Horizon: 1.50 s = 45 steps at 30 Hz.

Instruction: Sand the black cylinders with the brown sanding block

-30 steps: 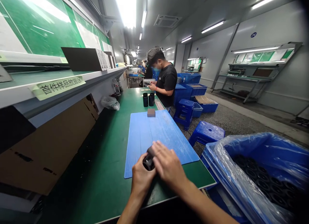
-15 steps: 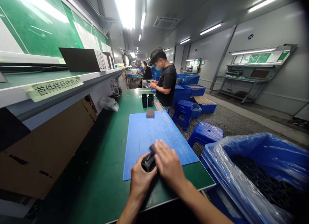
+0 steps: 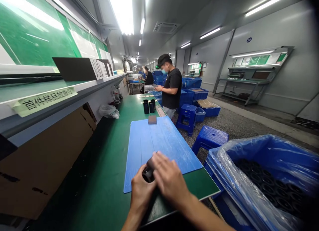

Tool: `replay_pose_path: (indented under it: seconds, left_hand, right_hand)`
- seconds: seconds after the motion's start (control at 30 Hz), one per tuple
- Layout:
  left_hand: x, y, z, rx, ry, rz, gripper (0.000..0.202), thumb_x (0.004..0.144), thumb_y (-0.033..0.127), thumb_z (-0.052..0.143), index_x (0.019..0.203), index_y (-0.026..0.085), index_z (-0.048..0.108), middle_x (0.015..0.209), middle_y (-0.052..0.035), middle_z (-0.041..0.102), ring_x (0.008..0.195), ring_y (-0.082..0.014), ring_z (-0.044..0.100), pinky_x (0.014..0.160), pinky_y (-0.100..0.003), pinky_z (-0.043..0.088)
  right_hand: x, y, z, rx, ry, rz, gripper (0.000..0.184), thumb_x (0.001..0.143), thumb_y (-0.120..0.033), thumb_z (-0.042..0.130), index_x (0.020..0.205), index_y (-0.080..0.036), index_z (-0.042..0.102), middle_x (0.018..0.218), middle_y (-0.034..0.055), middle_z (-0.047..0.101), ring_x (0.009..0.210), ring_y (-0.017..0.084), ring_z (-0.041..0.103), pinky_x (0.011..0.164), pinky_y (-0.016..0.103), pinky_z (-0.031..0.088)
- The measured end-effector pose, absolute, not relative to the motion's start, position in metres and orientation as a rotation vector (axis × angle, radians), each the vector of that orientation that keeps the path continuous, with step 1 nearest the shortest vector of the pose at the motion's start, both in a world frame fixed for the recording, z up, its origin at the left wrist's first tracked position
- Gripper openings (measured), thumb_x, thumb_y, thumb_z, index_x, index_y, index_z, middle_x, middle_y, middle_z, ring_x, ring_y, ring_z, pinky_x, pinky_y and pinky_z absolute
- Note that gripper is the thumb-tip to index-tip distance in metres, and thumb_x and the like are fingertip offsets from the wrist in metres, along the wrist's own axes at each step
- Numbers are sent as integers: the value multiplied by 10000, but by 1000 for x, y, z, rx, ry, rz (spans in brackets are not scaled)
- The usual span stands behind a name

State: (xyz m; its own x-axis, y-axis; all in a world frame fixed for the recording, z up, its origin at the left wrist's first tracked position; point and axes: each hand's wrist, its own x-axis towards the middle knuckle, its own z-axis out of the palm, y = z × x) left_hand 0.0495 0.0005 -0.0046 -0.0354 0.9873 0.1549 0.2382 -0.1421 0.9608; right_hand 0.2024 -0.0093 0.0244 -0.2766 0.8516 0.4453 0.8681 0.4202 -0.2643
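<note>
The left hand (image 3: 142,187), at the lower middle of the frame, has its grip clamped around a glossy black cylinder (image 3: 148,175); one end of the cylinder shows towards the camera, while the rest is mostly hidden by the hands; the right hand (image 3: 169,177), just beside it, lies over a dark piece (image 3: 150,163) at the cylinder's upper side, its fingers together and slightly blurred; whether that grip is closed on the piece I cannot tell, as the fingers cover most of it.

Both hands are over the near part of a blue mat (image 3: 161,141), which lies on the green tabletop (image 3: 107,164) in the centre of the frame; a small brown block (image 3: 152,120) sits at the mat's far edge; beyond it, off the mat, a few black standing cylinders (image 3: 146,108) are clustered upright, with pale flat discs (image 3: 147,96) behind them; a crumpled clear bag (image 3: 109,111) lies to their left.

At the lower right, a blue bin (image 3: 294,151) with a clear plastic liner (image 3: 219,161) holds many black round pieces (image 3: 271,182); a blue stool (image 3: 211,135) stands near it; in the upper middle, a person in a black shirt (image 3: 171,84) stands beside the tabletop; at the left, a shelf (image 3: 87,86) carries dark boxes (image 3: 74,69).
</note>
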Motion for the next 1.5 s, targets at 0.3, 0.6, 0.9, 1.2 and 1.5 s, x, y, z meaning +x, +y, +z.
replay_pose_path:
  seconds: [0.3, 0.6, 0.9, 1.2, 1.5]
  left_hand:
    - [44, -5, 5, 1494, 1348, 1431, 545, 694, 412, 828, 1180, 215, 680, 1130, -62, 748, 1036, -261, 716, 950, -359, 571]
    - [43, -8, 2, 1511, 1259, 1470, 559, 707, 346, 829, 1228, 227, 665, 1171, -57, 744, 1058, -266, 721, 950, -352, 583]
    - [44, -13, 4, 1680, 1224, 1439, 554, 743, 305, 803, 1272, 260, 646, 1252, -47, 716, 1120, -251, 702, 1021, -368, 553]
    - [42, -13, 6, 1643, 1154, 1356, 538, 753, 334, 799, 1258, 254, 630, 1209, -49, 717, 1104, -244, 700, 1013, -364, 551]
    - [43, -10, 1, 1809, 1256, 1457, 471, 772, 328, 779, 1204, 241, 613, 1161, -63, 624, 1097, -246, 649, 990, -393, 528]
  right_hand:
    - [264, 32, 10, -1676, -1861, 6, 452, 1058, -407, 357, 1424, -219, 543, 1510, 92, 505, 1449, 287, 397, 1188, 603, 227]
    - [174, -19, 18, -1447, -1497, 430, 1035, 707, -489, 832, 1544, -191, 301, 1532, 160, 444, 1414, 333, 431, 1141, 456, 407]
    - [194, -6, 38, -1072, -1166, 882, 360, 910, -498, 621, 982, -158, 717, 983, 79, 686, 860, 207, 633, 764, 303, 526]
    - [211, -2, 33, -1064, -1163, 961, 456, 971, -546, 498, 1011, -161, 739, 892, 57, 622, 661, 136, 526, 568, 258, 466]
    - [214, 10, 29, -1086, -1180, 921, 470, 954, -573, 516, 985, -153, 725, 825, 43, 618, 617, 129, 506, 547, 253, 445]
